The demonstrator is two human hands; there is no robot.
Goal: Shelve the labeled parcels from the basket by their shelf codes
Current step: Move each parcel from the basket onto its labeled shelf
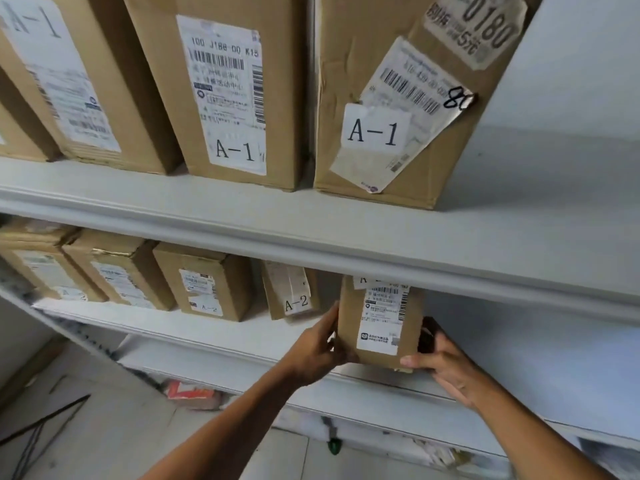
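A small brown cardboard parcel (pixel 377 323) with a white shipping label stands upright at the front edge of the second shelf (pixel 221 336), its top hidden behind the shelf above. My left hand (pixel 320 351) grips its left side and lower corner. My right hand (pixel 446 367) holds its right side, thumb at the bottom front corner. To its left stands a parcel marked A-2 (pixel 291 294). The upper shelf (pixel 311 233) carries large boxes marked A-1 (pixel 372 131).
Several more small boxes (pixel 204 284) line the second shelf to the left. That shelf is bare to the right of the held parcel. A red-and-white packet (pixel 190 393) lies on a lower level. Pale floor shows at lower left.
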